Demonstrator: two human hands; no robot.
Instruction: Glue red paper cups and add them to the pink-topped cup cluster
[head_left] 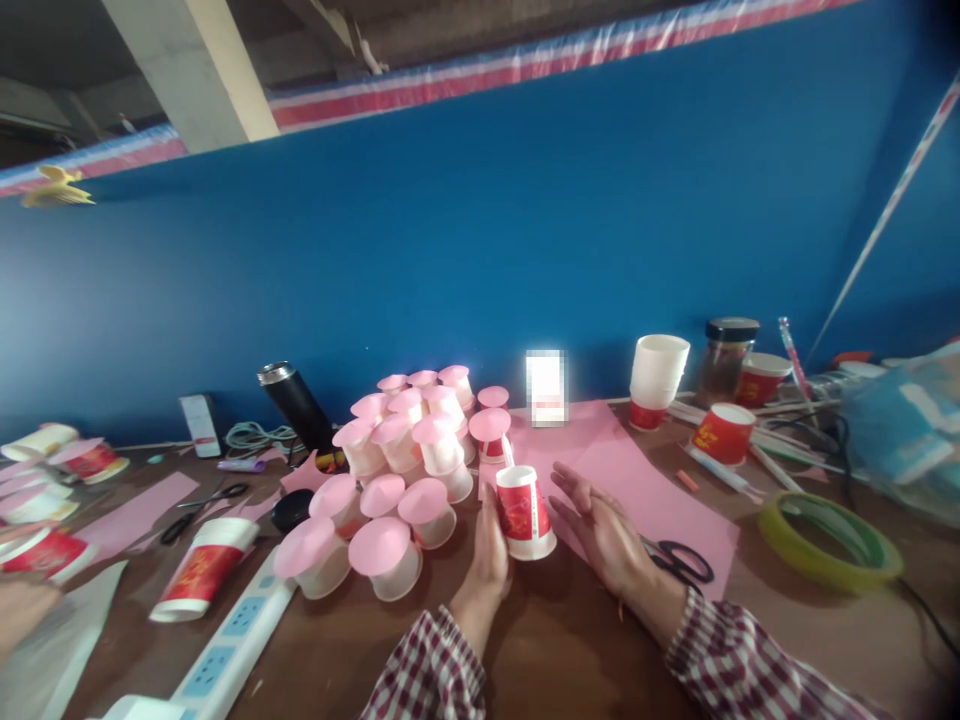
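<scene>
Our left hand [489,550] lies along the left side of a red and white paper cup [523,512]; whether it presses on the cup we cannot tell. Our right hand [611,545] is spread just to the right of it, fingers apart and holding nothing. We have the cup upside down, wide rim lowest, in front of us over the brown table [570,650]. To its left stands a crowd of cups topped with pink discs [380,545]. Pink paper [630,465] lies behind and to the right, with scissors [679,563] partly hidden by our right wrist. Farther right we see a cup stack [658,378] and a roll of tape [874,575]. At the left edge another person's hand [22,607] shows.
</scene>
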